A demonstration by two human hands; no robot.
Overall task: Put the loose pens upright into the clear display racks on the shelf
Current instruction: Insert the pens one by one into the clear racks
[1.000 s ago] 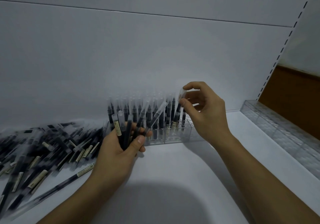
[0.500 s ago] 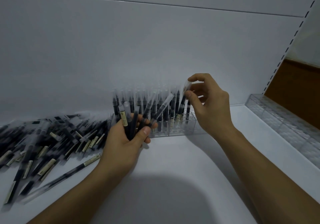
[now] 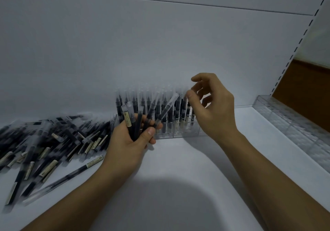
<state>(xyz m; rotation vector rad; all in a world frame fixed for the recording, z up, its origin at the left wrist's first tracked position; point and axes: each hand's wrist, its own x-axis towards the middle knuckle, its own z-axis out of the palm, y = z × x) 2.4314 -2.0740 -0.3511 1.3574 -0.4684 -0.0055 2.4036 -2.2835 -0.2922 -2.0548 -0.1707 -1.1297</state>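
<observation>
My left hand (image 3: 125, 141) grips a fanned bundle of several black pens with clear caps (image 3: 133, 123), held just in front of the clear display rack (image 3: 166, 135). The rack stands against the back wall of the white shelf (image 3: 178, 168) and holds several upright pens (image 3: 171, 109). My right hand (image 3: 216, 109) hovers at the rack's right end with its fingers spread and relaxed. Its thumb tip is next to the cap of the rightmost upright pen, and it holds nothing. A big pile of loose pens (image 3: 44, 141) lies on the shelf to the left.
A long clear rack (image 3: 289, 123) with no pens runs along the shelf's right side, beside a slotted white upright (image 3: 301, 39) and a brown panel (image 3: 307, 91). The white back wall (image 3: 125, 43) rises right behind the rack.
My right hand let go of the pen it was pinching at the rack's right end, and its fingers opened. My left hand kept its bundle in place.
</observation>
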